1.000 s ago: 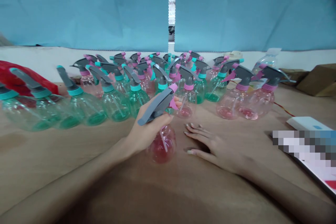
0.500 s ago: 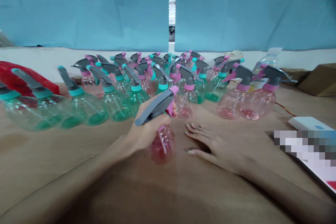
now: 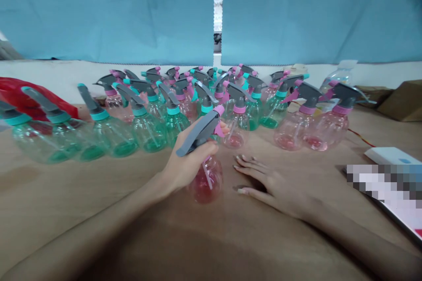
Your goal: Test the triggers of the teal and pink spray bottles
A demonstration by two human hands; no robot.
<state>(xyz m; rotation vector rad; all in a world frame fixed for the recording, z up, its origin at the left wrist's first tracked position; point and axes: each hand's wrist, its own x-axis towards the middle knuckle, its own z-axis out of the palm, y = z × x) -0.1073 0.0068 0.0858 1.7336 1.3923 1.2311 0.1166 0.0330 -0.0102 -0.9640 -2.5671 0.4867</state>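
My left hand (image 3: 184, 158) is wrapped around the neck of a pink spray bottle (image 3: 207, 184), just below its grey trigger head. The bottle is round and see-through, with a pink nozzle and a dip tube inside, and it stands roughly upright over the wooden table. Part of its collar is hidden by my fingers. To its right, my right hand (image 3: 263, 182) lies palm down on the table, fingers stretched out, touching no bottle. Just behind the held one stands another pink spray bottle (image 3: 236, 134).
A row of green spray bottles (image 3: 115, 138) runs along the left, with several more behind. Two pink spray bottles (image 3: 292, 134) stand at right. Farther out are a red bag (image 3: 49, 101), a white box (image 3: 389, 158), a partly blurred flat object (image 3: 389, 210) and a cardboard box (image 3: 402, 101).
My left hand and the pink spray bottle have shifted slightly right in the picture, as has most of the scene. The grip is the same, and my right hand stays flat on the table.
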